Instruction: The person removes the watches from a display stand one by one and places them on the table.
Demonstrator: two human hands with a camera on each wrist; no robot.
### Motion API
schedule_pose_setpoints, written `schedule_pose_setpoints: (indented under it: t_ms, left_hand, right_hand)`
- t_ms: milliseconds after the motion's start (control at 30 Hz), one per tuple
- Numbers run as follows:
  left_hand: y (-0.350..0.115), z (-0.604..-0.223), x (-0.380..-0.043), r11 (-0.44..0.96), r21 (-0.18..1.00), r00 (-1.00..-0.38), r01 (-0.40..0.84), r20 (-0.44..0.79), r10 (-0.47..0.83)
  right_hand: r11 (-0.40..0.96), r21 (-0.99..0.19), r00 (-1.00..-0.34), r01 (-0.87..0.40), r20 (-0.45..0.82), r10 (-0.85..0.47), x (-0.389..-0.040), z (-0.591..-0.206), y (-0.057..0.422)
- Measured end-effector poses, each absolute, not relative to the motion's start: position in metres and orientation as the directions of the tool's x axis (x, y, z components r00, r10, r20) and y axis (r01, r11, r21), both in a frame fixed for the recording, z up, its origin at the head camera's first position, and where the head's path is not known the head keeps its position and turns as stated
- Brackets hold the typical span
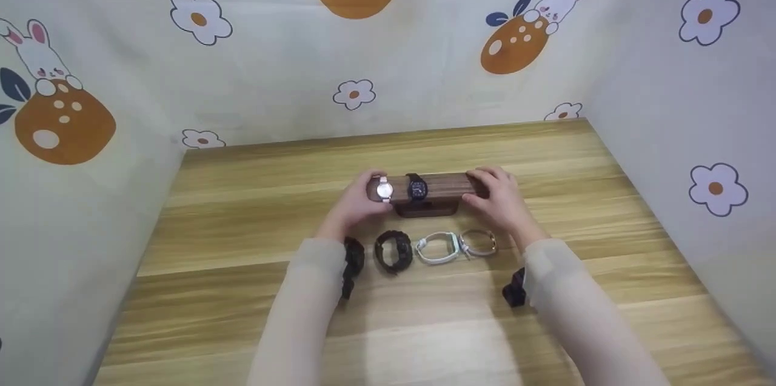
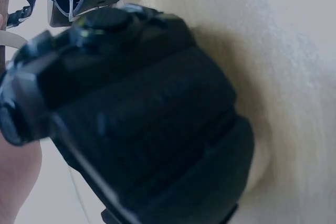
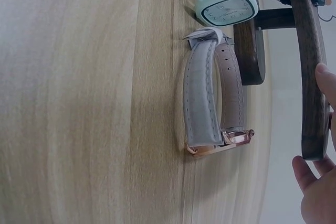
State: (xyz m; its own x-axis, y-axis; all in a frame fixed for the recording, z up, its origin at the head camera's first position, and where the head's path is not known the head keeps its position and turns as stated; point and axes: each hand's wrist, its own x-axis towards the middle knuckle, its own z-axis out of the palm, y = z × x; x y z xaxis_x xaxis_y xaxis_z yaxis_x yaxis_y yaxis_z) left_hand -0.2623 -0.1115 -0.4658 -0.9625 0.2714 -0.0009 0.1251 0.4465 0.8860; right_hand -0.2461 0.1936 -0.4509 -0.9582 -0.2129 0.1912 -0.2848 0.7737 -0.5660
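A dark wooden watch stand (image 1: 447, 187) stands on the table, its bar level above a rounded base (image 1: 427, 211). My left hand (image 1: 356, 207) grips the bar's left end, beside a small watch with a pale round dial (image 1: 384, 191). A black square-faced watch (image 1: 418, 189) is strapped round the bar nearer its middle. At the right end, my right hand (image 1: 504, 201) holds the bar between thumb and fingers; the right wrist view shows the thumb on its side and fingers (image 3: 305, 174) by its end.
In front of the stand are a black watch (image 1: 394, 252), a mint-green watch (image 1: 439, 248) and a watch with a greyish strap and rose-gold case (image 3: 205, 95). A chunky black watch (image 2: 147, 114) lies close to the left wrist. Patterned cloth (image 1: 273, 71) hangs round the table.
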Motion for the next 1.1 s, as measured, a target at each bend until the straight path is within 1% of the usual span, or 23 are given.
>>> schedule_pose_setpoints:
  t_ms: [200,467,733,867,1100]
  left_hand:
    - [-0.1138,-0.4673,-0.2607,0.407,0.907,-0.963,0.109,-0.005,0.269]
    - [-0.1145,-0.4691,-0.2614,0.35,0.934,-0.962,0.066,-0.033,0.271]
    - [-0.1148,-0.4683,-0.2618,0.29,0.955,-0.96,0.058,-0.026,0.279]
    - [-0.1145,-0.4696,-0.2629,0.282,0.958,-0.96,0.059,-0.023,0.28]
    - [-0.1157,-0.4692,-0.2636,0.255,0.966,-0.959,0.033,-0.041,0.28]
  right_hand:
    - [0.767,-0.567,-0.953,-0.301,0.213,-0.216,-0.2448,-0.4527,0.1935]
    - [0.77,-0.588,-0.969,-0.248,0.147,-0.2,-0.2446,-0.4517,0.1916]
    - [0.769,-0.595,-0.972,-0.234,0.136,-0.191,-0.246,-0.4511,0.1924]
    - [0.769,-0.592,-0.971,-0.239,0.144,-0.19,-0.2454,-0.4522,0.1929]
    - [0.768,-0.572,-0.957,-0.287,0.209,-0.202,-0.245,-0.4532,0.1918]
